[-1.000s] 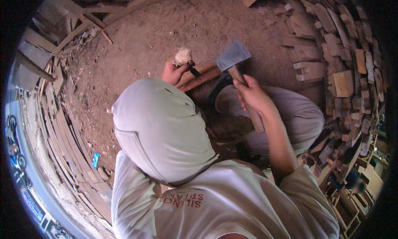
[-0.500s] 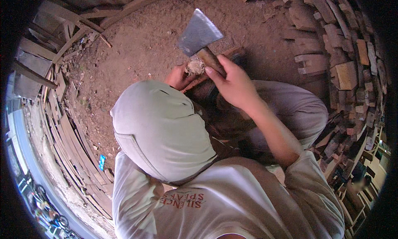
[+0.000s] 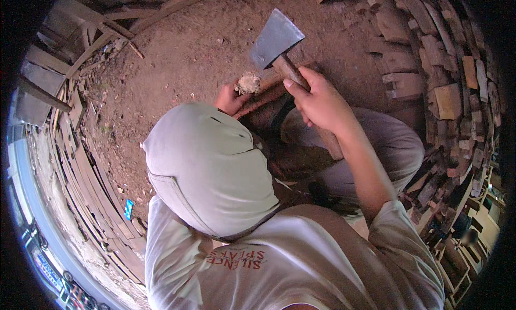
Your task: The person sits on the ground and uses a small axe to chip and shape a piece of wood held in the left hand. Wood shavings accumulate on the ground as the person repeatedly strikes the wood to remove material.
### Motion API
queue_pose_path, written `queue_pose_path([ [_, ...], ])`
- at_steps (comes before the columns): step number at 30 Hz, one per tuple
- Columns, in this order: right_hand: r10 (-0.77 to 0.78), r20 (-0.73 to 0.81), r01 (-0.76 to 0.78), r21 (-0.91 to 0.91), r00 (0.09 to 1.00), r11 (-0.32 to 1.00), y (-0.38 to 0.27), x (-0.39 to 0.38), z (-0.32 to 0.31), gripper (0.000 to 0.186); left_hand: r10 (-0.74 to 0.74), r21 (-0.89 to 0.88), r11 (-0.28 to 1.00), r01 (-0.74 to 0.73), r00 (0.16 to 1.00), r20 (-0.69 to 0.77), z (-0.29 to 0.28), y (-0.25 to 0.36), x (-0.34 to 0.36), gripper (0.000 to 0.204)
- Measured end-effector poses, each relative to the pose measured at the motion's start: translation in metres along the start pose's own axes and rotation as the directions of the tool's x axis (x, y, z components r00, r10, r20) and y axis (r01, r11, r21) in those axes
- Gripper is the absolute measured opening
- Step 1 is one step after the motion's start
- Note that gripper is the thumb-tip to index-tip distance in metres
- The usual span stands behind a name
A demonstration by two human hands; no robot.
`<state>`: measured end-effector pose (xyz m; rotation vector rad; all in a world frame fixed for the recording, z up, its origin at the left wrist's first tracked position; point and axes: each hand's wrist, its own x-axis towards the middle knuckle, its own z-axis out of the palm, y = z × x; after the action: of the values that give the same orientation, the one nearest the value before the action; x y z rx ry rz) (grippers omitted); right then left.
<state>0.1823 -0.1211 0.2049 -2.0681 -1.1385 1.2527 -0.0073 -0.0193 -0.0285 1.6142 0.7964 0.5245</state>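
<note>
Hatchet (image 3: 278, 38) in right hand (image 3: 325, 102); left hand (image 3: 228, 99) partly hidden by frayed lump (image 3: 248, 83).

Workshop with stacked wood (image 3: 447, 101)

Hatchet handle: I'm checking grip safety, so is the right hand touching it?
Touching. The head view shows the right hand closed around the hatchet handle, with wood emerging on both sides.

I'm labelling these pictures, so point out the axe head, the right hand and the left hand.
Axe head (image 3: 277, 38): head view, middle of the flat grey metal face.
Right hand (image 3: 323, 101): head view, back of the hand.
Left hand (image 3: 229, 98): head view, middle of its visible part.
</note>
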Motion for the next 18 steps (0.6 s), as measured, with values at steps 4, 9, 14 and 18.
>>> queue_pose_path([
  [4,-0.072,0.005,0.071,0.099,0.997,0.993,0.0,-0.006,0.004,0.026,0.054,0.056,0.997,-0.053,0.998,-0.016,-0.001,0.011,-0.003,0.038],
  [9,-0.066,-0.012,0.065,-0.058,0.998,0.996,0.004,-0.004,0.006,0.042,0.131,-0.004,0.991,-0.131,0.991,-0.005,0.007,0.018,-0.001,0.035],
  [14,-0.403,-0.196,0.35,-0.256,0.894,0.901,0.054,0.012,0.043,0.036,0.043,-0.178,0.983,-0.033,0.998,0.05,0.013,0.003,0.001,0.034],
  [18,-0.577,-0.105,0.482,-0.439,0.81,0.758,0.088,0.022,0.041,0.045,0.026,0.193,0.98,-0.048,0.993,0.114,0.004,0.027,-0.004,0.036],
])
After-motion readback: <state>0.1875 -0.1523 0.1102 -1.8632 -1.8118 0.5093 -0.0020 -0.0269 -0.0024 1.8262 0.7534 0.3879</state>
